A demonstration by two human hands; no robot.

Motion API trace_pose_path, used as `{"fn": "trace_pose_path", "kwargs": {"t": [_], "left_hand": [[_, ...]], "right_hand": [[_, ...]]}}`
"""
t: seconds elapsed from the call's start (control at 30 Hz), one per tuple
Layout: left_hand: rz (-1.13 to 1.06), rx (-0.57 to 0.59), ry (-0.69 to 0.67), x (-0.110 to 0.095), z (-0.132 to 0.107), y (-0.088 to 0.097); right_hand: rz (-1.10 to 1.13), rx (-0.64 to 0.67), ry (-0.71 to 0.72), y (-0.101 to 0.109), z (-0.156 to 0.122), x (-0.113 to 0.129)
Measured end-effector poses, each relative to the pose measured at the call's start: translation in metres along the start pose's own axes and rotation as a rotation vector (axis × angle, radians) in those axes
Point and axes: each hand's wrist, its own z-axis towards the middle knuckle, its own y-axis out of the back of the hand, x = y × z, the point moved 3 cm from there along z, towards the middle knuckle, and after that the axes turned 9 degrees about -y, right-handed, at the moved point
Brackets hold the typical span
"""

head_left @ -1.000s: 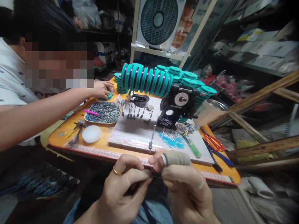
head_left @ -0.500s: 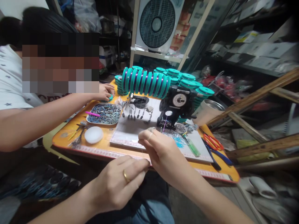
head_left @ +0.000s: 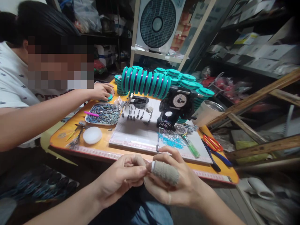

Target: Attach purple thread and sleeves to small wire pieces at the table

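In front of my lap, my left hand (head_left: pixel 126 175) is closed in a pinch, its fingertips meeting those of my right hand (head_left: pixel 173 179). Whatever lies between them is too small to make out. A grey-green cloth wrap (head_left: pixel 166 172) covers one finger of my right hand. Just above that hand, a small dark metal piece (head_left: pixel 157 147) stands at the edge of the white board (head_left: pixel 131 137). Purple line (head_left: pixel 167 121) runs down beside a black device with a dial (head_left: pixel 179 101). Small bright-blue pieces (head_left: pixel 174 142) and silver bits lie beyond my right hand.
A row of teal spools (head_left: pixel 146 82) spans the back. Left stand a tray of weights (head_left: pixel 105 114) and a white round lid (head_left: pixel 92 135). Right lie a green-handled tool (head_left: pixel 193 149), orange-handled scissors (head_left: pixel 212 142) and blue-handled pliers (head_left: pixel 222 158). A co-worker's hand (head_left: pixel 103 91) touches a teal spool.
My right hand has come down and turned, showing its wrapped finger. My left hand has turned so its thumb shows, and the fingertips of both hands now meet.
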Motion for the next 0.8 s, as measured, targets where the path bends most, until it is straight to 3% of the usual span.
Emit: {"fn": "trace_pose_path", "kwargs": {"t": [0.13, 0.23, 0.33, 0.5, 0.57, 0.7, 0.73, 0.8], "left_hand": [[-0.025, 0.022, -0.013, -0.001, 0.001, -0.001], [0.042, 0.052, -0.091, -0.003, 0.002, -0.002], [0.374, 0.020, -0.389, -0.008, -0.002, -0.001], [1.202, -0.032, -1.102, -0.010, -0.022, -0.008], [1.424, 0.012, -1.250, -0.006, -0.024, -0.009], [1.625, 0.253, -1.314, -0.002, -0.022, -0.012], [1.580, 0.273, -1.268, -0.004, -0.021, -0.013], [1.351, 0.200, -1.047, -0.009, -0.018, -0.011]], "right_hand": [[0.082, 0.023, -0.012, -0.001, -0.001, -0.004], [0.171, 0.073, -0.111, -0.001, -0.006, -0.008], [0.252, 0.065, -0.231, 0.000, -0.012, -0.007], [0.327, -0.070, -0.273, 0.004, -0.009, -0.003], [0.376, -0.123, -0.327, 0.002, -0.003, -0.006], [0.407, -0.127, -0.414, -0.005, 0.004, -0.016], [0.383, -0.127, -0.405, -0.005, 0.004, -0.017], [0.345, -0.141, -0.380, -0.002, 0.000, -0.017]]}}
